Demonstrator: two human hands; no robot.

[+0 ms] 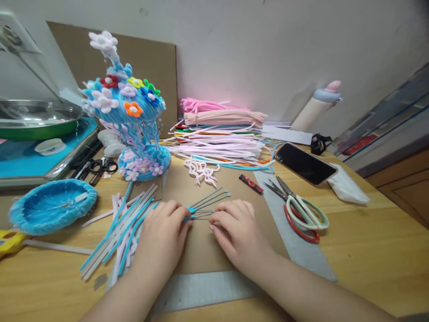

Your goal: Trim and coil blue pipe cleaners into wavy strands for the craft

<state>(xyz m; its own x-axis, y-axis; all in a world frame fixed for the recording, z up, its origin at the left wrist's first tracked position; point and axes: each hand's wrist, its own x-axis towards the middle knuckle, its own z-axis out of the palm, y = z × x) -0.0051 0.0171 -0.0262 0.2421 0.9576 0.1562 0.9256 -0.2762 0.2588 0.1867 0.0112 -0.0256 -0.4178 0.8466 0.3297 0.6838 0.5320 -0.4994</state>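
My left hand (164, 232) pinches one end of a small bunch of thin blue stems (209, 202) that fan out to the right over a brown cardboard sheet (201, 250). My right hand (234, 228) rests beside it, fingertips touching the lower stems of the same bunch. A loose pile of blue, white and pink pipe cleaners (124, 228) lies just left of my left hand. Small white pipe-cleaner flower shapes (203, 172) lie on the cardboard beyond the stems.
A blue pipe-cleaner fountain with flowers (130, 120) stands at the back left, a blue woven bowl (52, 210) nearer left. Stacked pipe cleaners (217, 134), a phone (304, 163), two pairs of scissors (298, 208), a red clip (251, 183) and black scissors (102, 166) surround the area.
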